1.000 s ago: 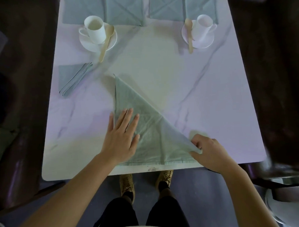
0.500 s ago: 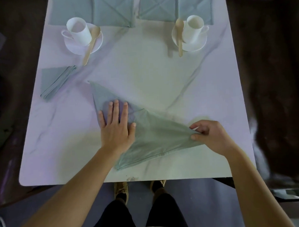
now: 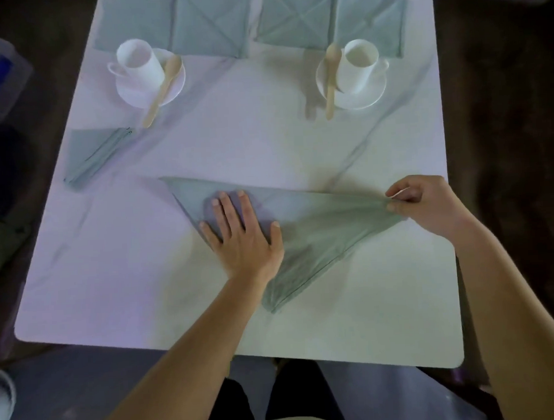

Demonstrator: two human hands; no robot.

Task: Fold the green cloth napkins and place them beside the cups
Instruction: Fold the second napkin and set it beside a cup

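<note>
Reading the marble-look table (image 3: 120,280) as a clock with the person at 6, the green napkin (image 3: 327,226) lies just below the middle as a long triangle. Its straight upper edge runs from about 9 toward 3, and its lowest point aims down at 6. The left hand (image 3: 243,240) lies palm down on the left half of the cloth, fingers straight and fanned out, pressing it to the tabletop. The right hand (image 3: 431,203) is over at 3, near the table's edge, with thumb and fingers pinching the napkin's right-hand tip; the cloth looks drawn taut between the two hands (faint creases run toward the pinch).

Up at 10 a folded napkin (image 3: 90,154) lies in a narrow wedge, just below the left cup (image 3: 137,62). That cup stands at 11 on the left saucer (image 3: 131,95), and the left spoon (image 3: 164,87), a wooden one, leans across the rim. At 1 the right cup (image 3: 358,63) stands on the right saucer (image 3: 369,98), with the right spoon (image 3: 331,80) just beside it. Along the far edge at 12 the flat napkins (image 3: 210,22) lie spread in a row, creased in crosses.
</note>
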